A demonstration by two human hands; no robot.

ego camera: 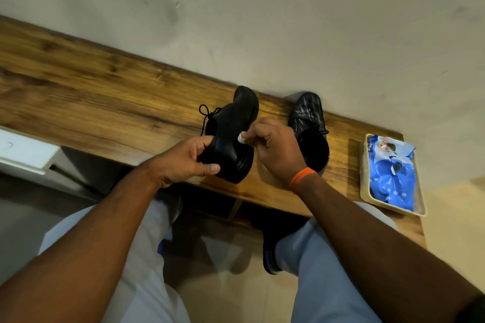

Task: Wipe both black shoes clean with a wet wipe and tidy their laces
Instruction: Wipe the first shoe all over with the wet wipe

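A black lace-up shoe (233,128) is tipped on its side on the wooden shelf, toe pointing away, its laces (207,115) hanging loose to the left. My left hand (183,162) grips this shoe at the heel end. My right hand (275,147) pinches a small white wet wipe (241,138) against the shoe's side. The second black shoe (309,126), streaked with pale marks, stands upright just to the right, partly behind my right hand.
A beige tray (364,183) with a blue wet-wipe pack (391,173) sits at the right end of the wooden shelf (105,97). The wall rises right behind the shelf. A white box (26,149) lies at the left. My knees are below the shelf.
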